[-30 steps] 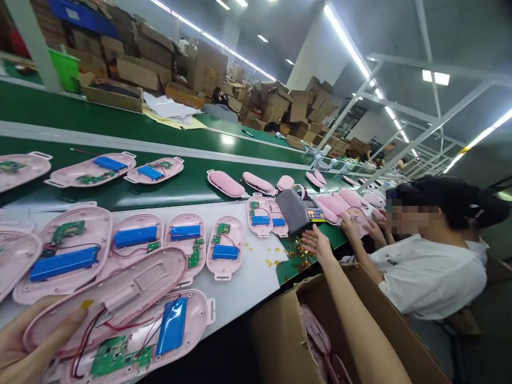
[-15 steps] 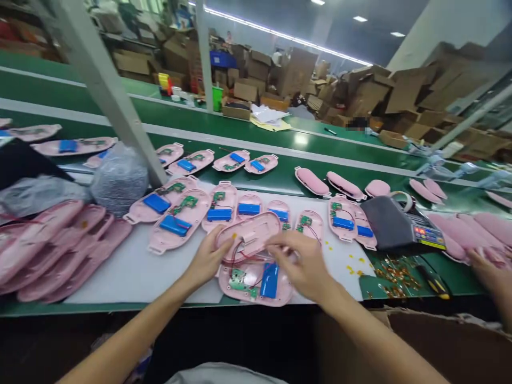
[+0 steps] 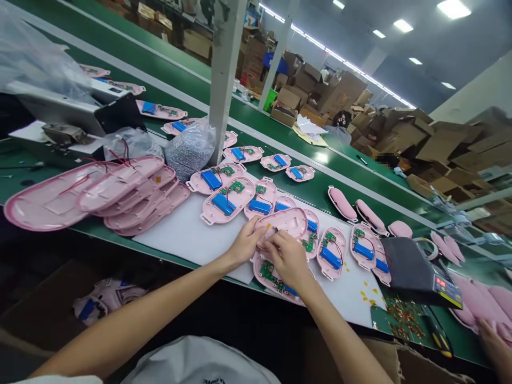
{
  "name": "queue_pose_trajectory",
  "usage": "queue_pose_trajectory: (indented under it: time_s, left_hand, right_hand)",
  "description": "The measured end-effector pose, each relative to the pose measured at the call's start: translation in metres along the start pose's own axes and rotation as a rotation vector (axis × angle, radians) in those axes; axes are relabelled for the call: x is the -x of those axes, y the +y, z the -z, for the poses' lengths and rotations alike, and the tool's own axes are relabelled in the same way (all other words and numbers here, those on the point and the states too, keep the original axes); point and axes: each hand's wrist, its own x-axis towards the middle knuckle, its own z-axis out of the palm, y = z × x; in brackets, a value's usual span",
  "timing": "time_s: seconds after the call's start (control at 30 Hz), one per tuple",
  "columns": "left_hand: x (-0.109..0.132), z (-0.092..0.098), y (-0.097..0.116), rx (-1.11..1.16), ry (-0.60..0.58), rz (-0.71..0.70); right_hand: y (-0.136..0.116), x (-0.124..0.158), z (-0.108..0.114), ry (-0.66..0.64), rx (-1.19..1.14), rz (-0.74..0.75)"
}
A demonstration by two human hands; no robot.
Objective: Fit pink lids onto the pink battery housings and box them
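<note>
My left hand (image 3: 245, 244) grips the left edge of a pink plastic shell half (image 3: 290, 221), thumb inside the rim. My right hand (image 3: 290, 261) is closed over the shell's left part, thumb and fingers pinched close to the left thumb. What the pinch holds is too small and covered to make out; a small dark spot shows beside it. Below lies another pink shell half (image 3: 259, 266) with a green circuit board (image 3: 269, 273) and a blue battery (image 3: 291, 290), partly hidden by my right hand and forearm.
Several pink shells with batteries (image 3: 224, 204) stand around on a white sheet (image 3: 172, 234). Stacked pink shells (image 3: 136, 186) are at left. A black device with red digits (image 3: 416, 272), small orange-brown parts (image 3: 406, 317) and a screwdriver (image 3: 440, 336) lie right, near another person's hand (image 3: 494, 344).
My view has swung left and tilted. My right hand has shifted from the held shell's right edge to its left part, close to my left thumb. The left hand keeps its grip.
</note>
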Motion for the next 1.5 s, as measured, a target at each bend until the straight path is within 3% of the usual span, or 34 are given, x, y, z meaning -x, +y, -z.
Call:
queue_pose_trajectory:
  time_s: [0.27, 0.37, 0.47, 0.57, 0.63, 0.67, 0.73, 0.8, 0.87, 0.93, 1.0, 1.1, 1.2, 1.27, 1.37, 1.43, 1.5]
  left_hand:
    - [0.020, 0.004, 0.010, 0.177, -0.161, -0.004]
    - [0.023, 0.009, 0.010, 0.205, -0.189, 0.011]
    - [0.023, 0.015, 0.006, 0.094, -0.164, -0.015]
    - [0.021, 0.022, 0.006, -0.147, -0.183, -0.111]
    - [0.022, 0.027, 0.013, -0.340, -0.316, -0.163]
    - [0.024, 0.029, 0.020, -0.445, -0.421, -0.195]
    - [0.028, 0.034, 0.038, -0.666, -0.654, -0.262]
    - [0.030, 0.036, 0.062, -0.874, -0.843, -0.320]
    - [0.024, 0.032, 0.085, -1.055, -0.929, -0.365]
    - [0.000, 0.019, 0.104, -1.169, -0.922, -0.421]
    - [-0.048, -0.006, 0.113, -1.260, -0.819, -0.460]
    - [-0.153, -0.055, 0.105, -1.409, -0.585, -0.422]
    - [-0.259, -0.103, 0.081, -1.502, -0.431, -0.351]
    - [-0.313, -0.126, 0.064, -1.532, -0.364, -0.308]
    - [-0.366, -0.148, 0.045, -1.524, -0.337, -0.267]
    - [-0.389, -0.151, 0.043, -1.503, -0.340, -0.251]
    - [-0.399, -0.144, 0.055, -1.485, -0.324, -0.250]
  right_hand:
    - [-0.010, -0.005, -0.017, 0.121, 0.392, -0.044]
    - [-0.011, -0.010, -0.016, 0.151, 0.400, -0.183]
    - [-0.005, -0.006, -0.001, 0.147, 0.301, -0.288]
    - [0.001, 0.012, 0.033, 0.282, 0.257, -0.191]
    - [0.002, 0.029, 0.053, 0.312, 0.305, -0.085]
    - [0.002, 0.037, 0.059, 0.246, 0.336, -0.028]
    - [0.002, 0.049, 0.057, -0.023, 0.363, 0.053]
    - [0.004, 0.054, 0.041, -0.267, 0.361, 0.026]
    - [0.010, 0.053, 0.021, -0.378, 0.342, -0.038]
    - [0.015, 0.054, 0.005, -0.391, 0.300, -0.044]
    - [0.022, 0.059, -0.004, -0.343, 0.250, -0.003]
    - [0.038, 0.072, 0.002, -0.162, 0.244, 0.004]
    - [0.070, 0.067, 0.037, 0.068, 0.292, -0.117]
    - [0.100, 0.045, 0.070, 0.165, 0.286, -0.266]
    - [0.149, -0.011, 0.105, 0.257, 0.293, -0.498]
    - [0.183, -0.056, 0.109, 0.258, 0.340, -0.601]
    - [0.210, -0.102, 0.100, 0.218, 0.379, -0.638]
